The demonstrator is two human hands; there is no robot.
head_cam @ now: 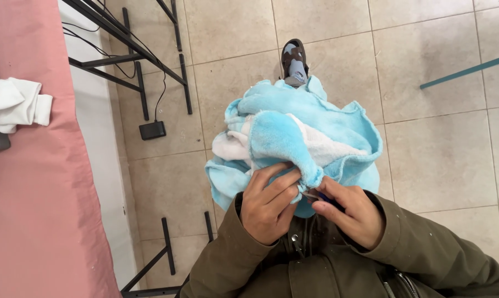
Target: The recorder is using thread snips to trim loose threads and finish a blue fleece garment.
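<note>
- Here, the left hand point(267, 204) pinches a fold of a fluffy light-blue garment point(299, 138), its fingers curled narrow around the plush edge near the person's chest.
- The right hand point(351, 212) sits just beside it, fingers bent close around a small dark tool point(322, 197) whose tip touches the same fold; what kind of tool it is cannot be told, as most of it is hidden in the grip.
- The garment lies bunched in the person's lap, in the middle of the view, with a white fleecy lining point(230, 146) showing on its left side and along a seam on the right.
- Both wrists come out of olive-green jacket sleeves point(426, 248), and the jacket's zip runs down the near middle of the view.
- Beyond the bundle, at the far side, one foot in a dark sandal point(294, 59) with a grey-blue sock rests on the beige tiled floor point(442, 160).
- On the left stands a table under a pink cloth point(34, 209), and a folded white cloth point(15, 102) lies on its far part.
- Black metal table legs point(142, 83) cross the floor just right of the table, and a thin cable runs down to a small black box point(152, 130) lying on the tiles.
- A thin teal bar point(470, 69) slants across the floor at the far right, well apart from the hands.
</note>
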